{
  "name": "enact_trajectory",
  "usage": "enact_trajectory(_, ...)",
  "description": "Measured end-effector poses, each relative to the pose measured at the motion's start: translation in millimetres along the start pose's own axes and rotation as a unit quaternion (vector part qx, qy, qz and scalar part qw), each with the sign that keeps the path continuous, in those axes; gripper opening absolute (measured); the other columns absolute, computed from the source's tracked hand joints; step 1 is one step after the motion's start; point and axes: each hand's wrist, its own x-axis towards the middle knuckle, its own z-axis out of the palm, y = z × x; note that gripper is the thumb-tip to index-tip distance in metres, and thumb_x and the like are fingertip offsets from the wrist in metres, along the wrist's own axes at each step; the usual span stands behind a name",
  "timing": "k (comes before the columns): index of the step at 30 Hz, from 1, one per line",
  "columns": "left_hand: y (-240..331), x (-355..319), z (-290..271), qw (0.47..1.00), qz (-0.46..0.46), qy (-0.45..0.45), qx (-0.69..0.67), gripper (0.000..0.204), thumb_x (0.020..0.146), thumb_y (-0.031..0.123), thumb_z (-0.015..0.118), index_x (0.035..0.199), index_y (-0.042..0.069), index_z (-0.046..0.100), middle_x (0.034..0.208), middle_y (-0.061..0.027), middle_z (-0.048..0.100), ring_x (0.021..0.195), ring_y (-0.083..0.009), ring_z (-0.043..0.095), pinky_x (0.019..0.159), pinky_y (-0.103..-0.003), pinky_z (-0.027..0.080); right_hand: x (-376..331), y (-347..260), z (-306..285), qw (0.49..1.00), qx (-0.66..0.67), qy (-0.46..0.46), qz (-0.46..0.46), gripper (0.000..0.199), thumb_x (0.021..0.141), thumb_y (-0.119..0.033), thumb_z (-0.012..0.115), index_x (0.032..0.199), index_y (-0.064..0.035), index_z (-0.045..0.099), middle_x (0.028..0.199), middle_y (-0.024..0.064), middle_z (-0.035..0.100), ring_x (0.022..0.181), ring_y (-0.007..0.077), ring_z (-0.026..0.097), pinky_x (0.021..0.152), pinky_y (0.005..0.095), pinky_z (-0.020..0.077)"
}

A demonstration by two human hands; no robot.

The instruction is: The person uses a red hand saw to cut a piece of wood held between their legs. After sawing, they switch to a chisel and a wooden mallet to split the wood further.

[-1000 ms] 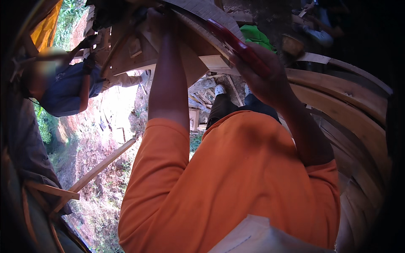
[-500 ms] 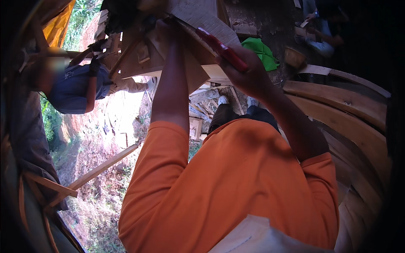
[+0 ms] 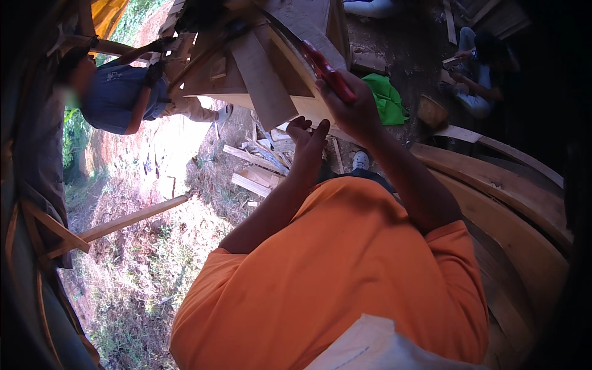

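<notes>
Red-handled saw (image 3: 336,83) gripped in right hand (image 3: 357,111), blade angled away from body. Left hand (image 3: 307,137) half-curled just beside near end of board (image 3: 264,86); cannot tell if gripping. Co-worker's shirt (image 3: 117,102): pale print, unreadable.

Looking steeply down from the wearer's head, the left fisheye camera frames the orange shirt (image 3: 327,271) close below, left hand (image 3: 308,137) and right hand (image 3: 359,111) farther out, planks (image 3: 493,176) curving at right.
</notes>
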Motion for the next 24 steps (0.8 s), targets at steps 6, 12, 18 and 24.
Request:
enact_trajectory(6,-1.0,37.9,18.4,0.967,-0.090,-0.163,-0.174,0.071,0.097,0.036,0.069,0.146,-0.002,0.036,0.119,-0.0114,0.063,0.109,-0.0212,0.066,0.091,-0.036,0.055,0.3,-3.0,-6.0,1.000,-0.015,-0.013,-0.013,0.026,0.098,-0.028,0.071,0.102,-0.0032,0.070,0.076,0.0043,0.063,0.065,0.0090,0.057,0.061,0.0282,0.0453)
enact_trajectory(12,-63.4,63.4,8.4,0.987,0.008,-0.156,0.032,0.072,0.090,0.053,0.074,0.127,-0.004,0.049,0.107,-0.0138,0.064,0.092,-0.0157,0.065,0.069,-0.032,0.054,-19.6,-5.5,2.8,0.997,-0.066,-0.031,0.009,0.025,0.096,-0.027,0.071,0.101,-0.0020,0.069,0.076,0.0105,0.067,0.065,0.0201,0.067,0.062,0.0356,0.0506)
enact_trajectory(18,-18.5,-39.6,8.8,0.997,0.028,-0.068,0.028,0.065,0.087,0.050,0.075,0.107,-0.006,0.051,0.096,-0.0167,0.063,0.086,-0.0209,0.062,0.072,-0.037,0.051,-87.4,-60.8,-20.6,0.993,-0.049,-0.109,0.008,0.032,0.095,-0.030,0.077,0.108,-0.0047,0.063,0.080,0.0011,0.062,0.073,0.0100,0.060,0.069,0.0285,0.0496)
enact_trajectory(24,-46.4,-113.2,-35.9,0.990,0.087,-0.109,0.017,0.054,0.088,0.040,0.077,0.106,-0.003,0.049,0.090,-0.0144,0.059,0.084,-0.0194,0.058,0.072,-0.038,0.049,-147.1,-77.5,-34.7,0.958,0.022,-0.266,-0.103,0.052,0.082,-0.036,0.090,0.107,-0.0029,0.059,0.083,0.0035,0.064,0.078,0.0170,0.068,0.070,0.0334,0.0562)
